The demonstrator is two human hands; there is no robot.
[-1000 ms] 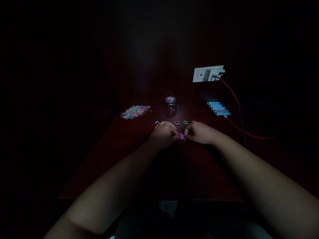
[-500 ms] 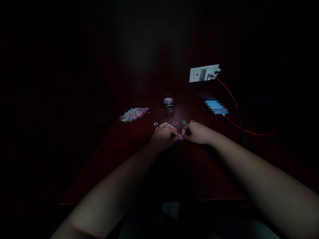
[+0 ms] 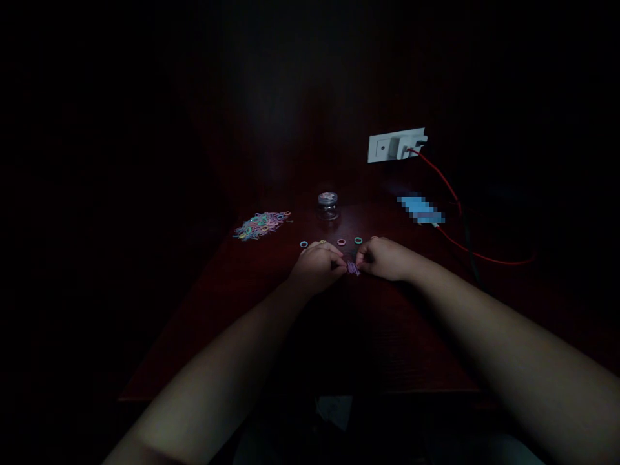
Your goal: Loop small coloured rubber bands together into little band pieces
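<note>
A small cluster of purple hair elastics [image 3: 353, 268] lies between my two hands over the dark red table. My left hand [image 3: 318, 266] pinches the cluster's left side with thumb and forefinger. From the other side, the bent fingers of my right hand [image 3: 385, 259] close on its right edge. Beyond my hands is a row of single elastics: a blue one [image 3: 303, 244], a pink one [image 3: 341, 242] and a green one [image 3: 358, 240]. A yellow elastic [image 3: 322, 242] is partly hidden behind my left hand, and an orange-pink one behind my right.
A loose pile of mixed pastel elastics [image 3: 261, 226] lies at the back left. A clear lidded jar [image 3: 328, 206] stands at the back centre. At right, a pixelated phone-like device [image 3: 420, 210] connects by a red cable [image 3: 438, 170] to a charger in the wall socket [image 3: 382, 148].
The purple elastics have spread into a wider, looser cluster. My fingertips have moved slightly apart, while the pile, jar and row of elastics stay in place.
</note>
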